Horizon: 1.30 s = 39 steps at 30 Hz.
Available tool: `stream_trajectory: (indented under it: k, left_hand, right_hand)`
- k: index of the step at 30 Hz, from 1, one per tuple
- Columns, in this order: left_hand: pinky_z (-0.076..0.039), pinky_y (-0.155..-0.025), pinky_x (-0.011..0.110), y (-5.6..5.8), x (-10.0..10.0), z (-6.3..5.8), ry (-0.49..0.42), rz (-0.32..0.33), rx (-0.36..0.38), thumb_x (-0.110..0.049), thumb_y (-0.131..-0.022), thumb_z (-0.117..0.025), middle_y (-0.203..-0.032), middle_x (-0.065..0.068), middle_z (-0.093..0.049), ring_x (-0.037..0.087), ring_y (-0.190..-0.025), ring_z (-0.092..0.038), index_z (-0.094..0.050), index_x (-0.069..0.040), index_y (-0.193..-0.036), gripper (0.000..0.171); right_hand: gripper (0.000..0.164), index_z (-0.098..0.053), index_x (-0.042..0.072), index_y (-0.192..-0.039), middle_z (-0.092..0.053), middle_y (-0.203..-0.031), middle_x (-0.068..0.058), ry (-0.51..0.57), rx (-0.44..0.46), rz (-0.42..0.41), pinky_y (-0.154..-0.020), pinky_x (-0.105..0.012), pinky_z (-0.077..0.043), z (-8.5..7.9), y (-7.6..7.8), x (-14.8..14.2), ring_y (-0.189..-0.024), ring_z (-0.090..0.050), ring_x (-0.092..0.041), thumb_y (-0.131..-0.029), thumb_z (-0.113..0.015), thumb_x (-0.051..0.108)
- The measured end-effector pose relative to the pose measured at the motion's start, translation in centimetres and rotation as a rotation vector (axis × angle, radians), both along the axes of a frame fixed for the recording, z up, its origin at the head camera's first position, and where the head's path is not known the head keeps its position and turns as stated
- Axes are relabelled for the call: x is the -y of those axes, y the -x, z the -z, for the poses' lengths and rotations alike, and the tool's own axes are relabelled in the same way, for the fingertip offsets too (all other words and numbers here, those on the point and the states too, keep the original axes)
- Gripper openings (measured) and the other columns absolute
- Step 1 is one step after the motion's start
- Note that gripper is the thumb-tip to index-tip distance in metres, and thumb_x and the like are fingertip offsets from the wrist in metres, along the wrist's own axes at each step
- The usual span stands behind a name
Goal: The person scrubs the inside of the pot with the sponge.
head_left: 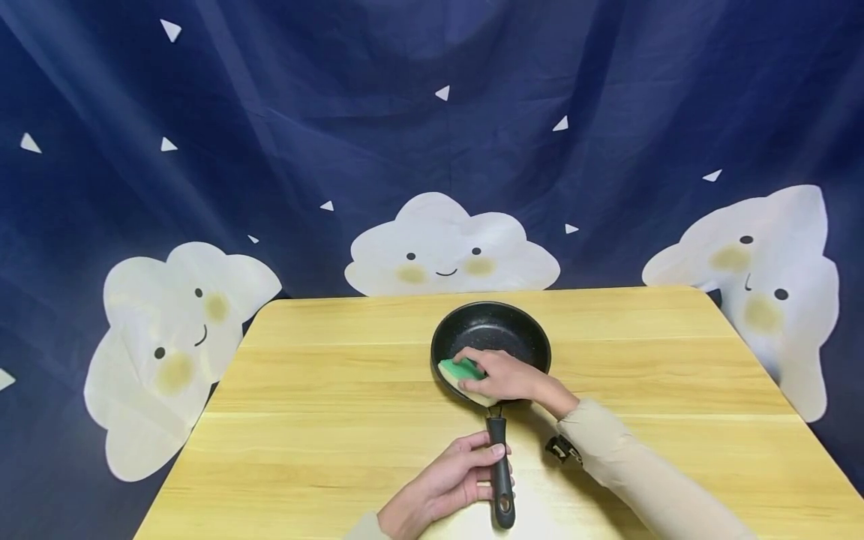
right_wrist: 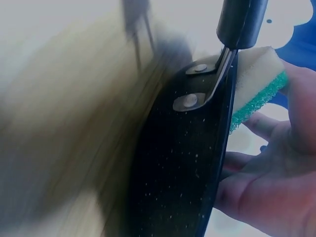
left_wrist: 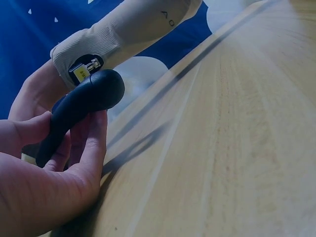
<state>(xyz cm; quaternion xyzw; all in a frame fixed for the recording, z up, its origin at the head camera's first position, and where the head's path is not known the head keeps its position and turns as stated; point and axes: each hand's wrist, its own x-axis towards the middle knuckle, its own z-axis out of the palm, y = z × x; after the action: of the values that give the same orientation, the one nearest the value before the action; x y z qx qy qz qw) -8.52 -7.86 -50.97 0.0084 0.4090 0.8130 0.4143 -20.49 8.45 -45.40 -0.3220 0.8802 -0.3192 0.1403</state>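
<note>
A black frying pan is over the table, its handle pointing toward me. My left hand grips that handle, thumb on top and fingers curled beneath; the left wrist view shows the handle's rounded end close up. Inside the pan, at its near left wall, my right hand holds a sponge, green on one face and pale yellow on the other. In the right wrist view the sponge pokes above the pan's rim beside the riveted handle bracket, and the pan partly hides the right fingers.
The light wood table spreads out around the pan. Behind it hangs a dark blue cloth with white clouds and small triangles. A small black device sits under the right wrist, near the sleeve cuff.
</note>
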Motion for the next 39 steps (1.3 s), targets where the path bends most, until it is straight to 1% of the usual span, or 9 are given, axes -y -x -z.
stream_trajectory:
  k: [3,7,10,18,23,26,31,34,39]
  left_hand:
    - [-0.058,-0.078,0.034,0.0,-0.1,0.0,-0.001,0.001,0.003,-0.019,-0.104,-0.061,-0.097,0.002,-0.062,0.014,-0.089,-0.068,-0.055,0.000,-0.128,0.032]
    - [-0.058,-0.079,0.034,0.0,-0.2,0.0,0.000,-0.001,0.008,-0.019,-0.104,-0.061,-0.097,0.002,-0.062,0.014,-0.089,-0.068,-0.055,0.001,-0.129,0.032]
    - [-0.058,-0.079,0.035,-0.1,-0.3,0.1,0.001,-0.003,0.007,-0.019,-0.104,-0.061,-0.097,0.003,-0.062,0.014,-0.089,-0.068,-0.054,0.001,-0.129,0.033]
    - [-0.058,-0.080,0.034,-0.1,-0.1,0.3,-0.007,0.007,-0.012,-0.019,-0.104,-0.061,-0.098,0.002,-0.062,0.014,-0.089,-0.067,-0.053,0.001,-0.132,0.035]
    - [-0.058,-0.080,0.034,-0.2,0.1,0.3,-0.019,0.013,-0.017,-0.019,-0.104,-0.061,-0.098,0.001,-0.061,0.013,-0.089,-0.067,-0.053,-0.001,-0.131,0.033]
    - [-0.058,-0.080,0.034,-0.1,0.1,0.3,-0.025,0.010,-0.021,-0.019,-0.104,-0.062,-0.098,0.002,-0.062,0.013,-0.089,-0.067,-0.053,-0.001,-0.131,0.034]
    - [-0.058,-0.079,0.034,-0.1,0.2,0.4,-0.024,0.007,-0.025,-0.019,-0.103,-0.062,-0.097,0.001,-0.062,0.013,-0.089,-0.067,-0.053,-0.001,-0.130,0.033]
    - [-0.058,-0.079,0.034,-0.1,0.2,0.4,-0.026,0.009,-0.022,-0.019,-0.103,-0.062,-0.097,0.001,-0.062,0.013,-0.089,-0.067,-0.053,-0.002,-0.129,0.032]
    - [-0.058,-0.080,0.034,-0.1,0.1,0.4,-0.028,0.010,-0.026,-0.018,-0.104,-0.062,-0.098,0.002,-0.062,0.014,-0.090,-0.067,-0.053,-0.003,-0.129,0.031]
  right_hand:
    - [0.040,-0.058,0.012,-0.135,-0.053,-0.079,-0.003,-0.006,0.009,0.022,-0.059,-0.028,-0.037,0.0,0.0,0.3,-0.063,-0.045,-0.011,-0.100,-0.067,0.028]
    - [0.041,-0.056,0.013,-0.135,-0.058,-0.087,-0.002,-0.010,0.011,0.047,-0.065,-0.031,-0.044,0.0,0.2,0.7,-0.071,-0.053,-0.014,-0.099,-0.067,0.029]
    - [0.041,-0.055,0.013,-0.134,-0.059,-0.089,-0.003,-0.009,0.020,0.057,-0.067,-0.032,-0.046,0.1,0.4,0.9,-0.074,-0.055,-0.016,-0.099,-0.067,0.030]
    - [0.045,-0.051,0.012,-0.137,-0.057,-0.087,-0.006,0.003,0.081,0.105,-0.065,-0.032,-0.044,-0.1,0.9,1.7,-0.073,-0.054,-0.018,-0.099,-0.067,0.031]
    - [0.044,-0.049,0.014,-0.135,-0.062,-0.099,-0.011,-0.007,0.089,0.141,-0.069,-0.033,-0.048,0.1,1.4,2.6,-0.079,-0.058,-0.020,-0.099,-0.068,0.030]
    - [0.045,-0.046,0.015,-0.135,-0.061,-0.105,-0.013,-0.015,0.090,0.176,-0.071,-0.034,-0.048,0.1,1.7,3.1,-0.085,-0.059,-0.023,-0.099,-0.068,0.030]
    - [0.047,-0.043,0.017,-0.136,-0.056,-0.108,-0.015,-0.030,0.109,0.218,-0.072,-0.037,-0.047,0.2,2.0,3.7,-0.090,-0.056,-0.026,-0.099,-0.068,0.030]
    - [0.047,-0.042,0.017,-0.136,-0.055,-0.110,-0.017,-0.035,0.097,0.237,-0.071,-0.037,-0.048,0.2,2.2,3.9,-0.090,-0.056,-0.027,-0.099,-0.069,0.030]
    - [0.048,-0.041,0.016,-0.136,-0.054,-0.109,-0.019,-0.040,0.045,0.261,-0.068,-0.037,-0.052,0.4,2.7,4.0,-0.087,-0.059,-0.028,-0.099,-0.070,0.028]
